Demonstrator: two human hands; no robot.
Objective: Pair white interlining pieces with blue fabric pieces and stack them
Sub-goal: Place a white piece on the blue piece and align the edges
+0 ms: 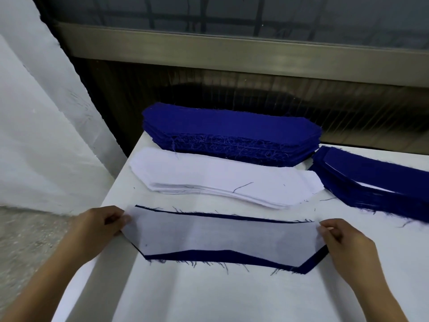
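- Two hands work at the near edge of the table (209, 298). The left hand (99, 228) pinches the left end of the white piece (222, 235), thumb on top and fingers curled. The right hand (348, 240) pinches the right end the same way.
- White piece lies flat on one blue piece (311, 263), between the hands. Blue shows as a thin line along the far edge and a wider band along the near edge and right corner.
- My read: aligning step, with the white sitting a bit far-side, so the pair isn't ready to stack.
- Handling: the white is thin, limp and half sheer, since blue shows through it. It likely weighs almost nothing and slides easily on the cloth below.
- Blue edges are frayed and shed threads. Don't pull on the fringe.
- Best hold: the two short ends, under light tension to stop sag and wrinkles. To carry it, pinch both layers together so they can't shift.
- Mid table: white stack (220, 177), slightly fanned, with a loose dark thread on top.
- Right of that: mixed stack (376, 182), blue with white edges showing. Probably finished pairs, partly cut off by the frame.
- Back edge: blue stack (232, 126), thick and fuzzy at the sides.
- Beyond: window frame (232, 49). White sheet (34, 112) hangs at the left.
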